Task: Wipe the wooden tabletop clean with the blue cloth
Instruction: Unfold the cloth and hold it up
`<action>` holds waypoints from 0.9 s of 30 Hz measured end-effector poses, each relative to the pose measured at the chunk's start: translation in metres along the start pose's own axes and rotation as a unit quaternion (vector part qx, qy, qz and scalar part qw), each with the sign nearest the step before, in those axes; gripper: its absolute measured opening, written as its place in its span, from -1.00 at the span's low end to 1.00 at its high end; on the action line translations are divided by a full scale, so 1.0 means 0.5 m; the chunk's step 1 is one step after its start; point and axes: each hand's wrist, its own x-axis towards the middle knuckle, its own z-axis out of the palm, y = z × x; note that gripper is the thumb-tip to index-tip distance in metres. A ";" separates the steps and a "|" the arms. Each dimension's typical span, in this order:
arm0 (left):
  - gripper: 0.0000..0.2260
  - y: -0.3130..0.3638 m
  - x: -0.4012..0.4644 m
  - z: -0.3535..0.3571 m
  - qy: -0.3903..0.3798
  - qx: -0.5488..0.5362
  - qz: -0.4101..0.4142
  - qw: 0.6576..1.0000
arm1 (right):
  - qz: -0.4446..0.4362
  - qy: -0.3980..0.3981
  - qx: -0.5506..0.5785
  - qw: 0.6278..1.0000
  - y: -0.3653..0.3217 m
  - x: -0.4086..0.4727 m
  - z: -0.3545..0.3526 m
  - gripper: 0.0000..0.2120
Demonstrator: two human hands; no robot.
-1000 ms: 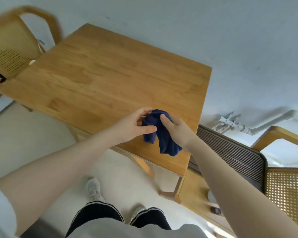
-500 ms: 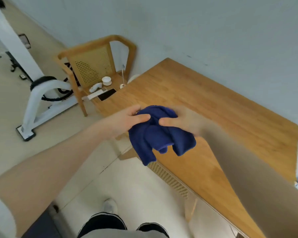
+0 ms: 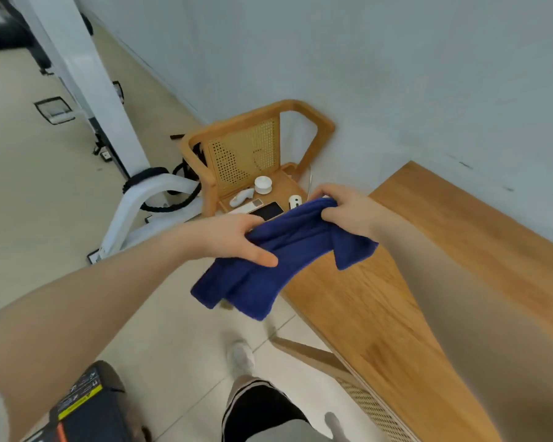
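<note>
1. Hanging in the air past the counter's near corner, the dark blue terry cloth (image 3: 268, 260) is now stretched wider than half a second ago.
2. Left hand (image 3: 233, 239) and right hand (image 3: 342, 208) each pinch one end, apart.
3. Light wooden counter (image 3: 396, 282) lies untouched; wiping seems about to begin.

cane chair (image 3: 253, 148) by wall — white cup (image 3: 263, 185), phone (image 3: 267, 210) on seat | exercise machine (image 3: 122, 173)
</note>
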 end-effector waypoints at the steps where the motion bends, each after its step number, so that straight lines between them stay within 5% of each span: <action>1: -0.67 -0.021 0.012 -0.030 -0.006 0.057 -0.013 0.998 | 0.005 0.006 0.012 1.000 -0.003 0.035 -0.002 -0.77; 4: -0.84 -0.076 0.056 -0.125 0.039 0.101 -0.038 0.993 | 0.028 -0.010 0.011 1.000 -0.003 0.134 -0.003 -0.85; 8: -0.76 -0.144 0.155 -0.290 0.055 -0.108 -0.040 0.992 | 0.031 -0.085 0.006 0.996 -0.020 0.301 0.004 -0.95; 14: -0.78 -0.180 0.323 -0.527 0.045 -0.288 -0.085 0.953 | 0.057 -0.169 0.156 0.971 -0.059 0.558 -0.038 -0.65; 19: -0.66 -0.220 0.432 -0.686 0.023 0.079 -0.047 0.996 | 0.041 -0.121 -0.071 0.989 -0.088 0.733 -0.010 -0.75; 23: -0.76 -0.260 0.553 -0.784 0.111 0.431 0.031 0.895 | 0.066 -0.006 -0.045 0.997 -0.087 0.845 0.023 -0.77; 27: -0.76 -0.318 0.694 -0.906 0.113 0.535 0.075 0.834 | 0.134 0.089 -0.016 0.987 -0.075 0.995 0.063 -0.76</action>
